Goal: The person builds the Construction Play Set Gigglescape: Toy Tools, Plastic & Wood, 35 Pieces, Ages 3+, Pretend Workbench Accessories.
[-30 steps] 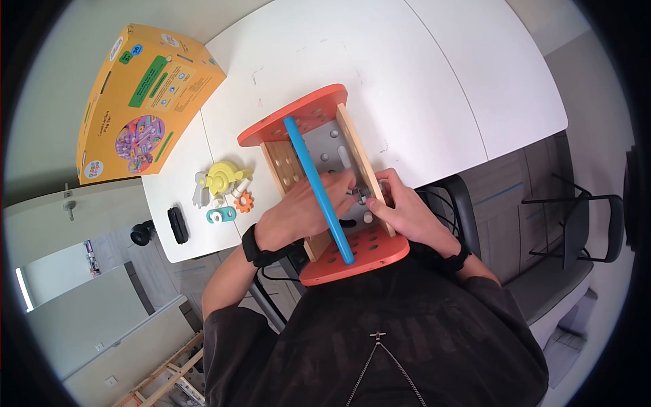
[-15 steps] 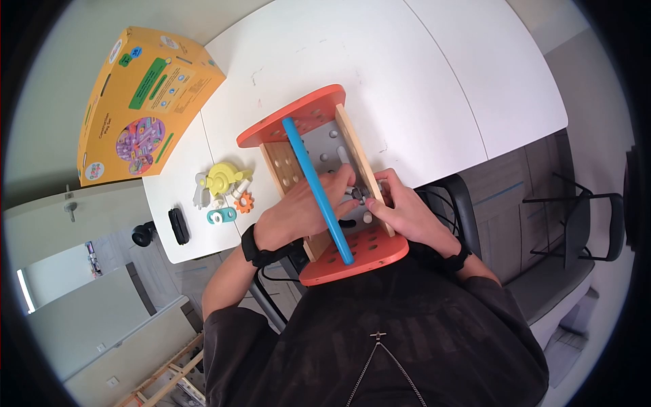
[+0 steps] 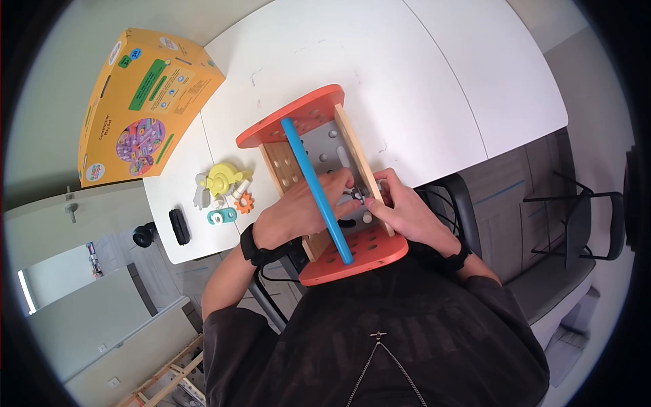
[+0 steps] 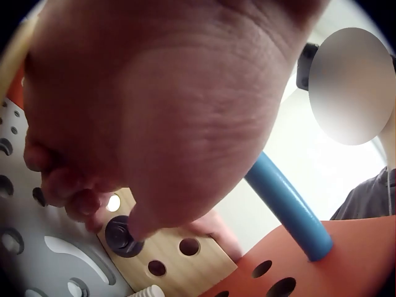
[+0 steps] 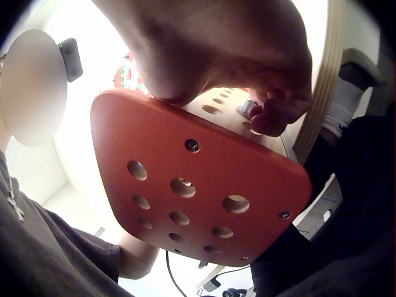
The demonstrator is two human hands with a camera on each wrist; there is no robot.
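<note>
A toy toolbox has orange-red end panels (image 3: 354, 256), wooden side panels (image 3: 359, 152), a grey perforated base (image 3: 324, 144) and a blue rod handle (image 3: 315, 183). My left hand (image 3: 298, 211) reaches under the rod into the box. Its thumb and fingers pinch a dark grey round nut (image 4: 125, 236) against the inner face of the right side panel. My right hand (image 3: 410, 211) grips that panel from outside, thumb over its top edge. In the right wrist view, its curled fingers are right at a grey bolt head (image 5: 247, 108) on the outer face.
Left of the toolbox lie a yellow toy piece (image 3: 220, 180), an orange gear (image 3: 244, 202), a teal strip (image 3: 221, 216) and a black case (image 3: 178, 226). A yellow play set box (image 3: 146, 102) stands at the white table's (image 3: 380, 61) far left. A chair (image 3: 461, 203) is at the right.
Both hands stay at the same spot on the right side panel. The left fingertips shift slightly around the nut, and the toolbox barely moves.
</note>
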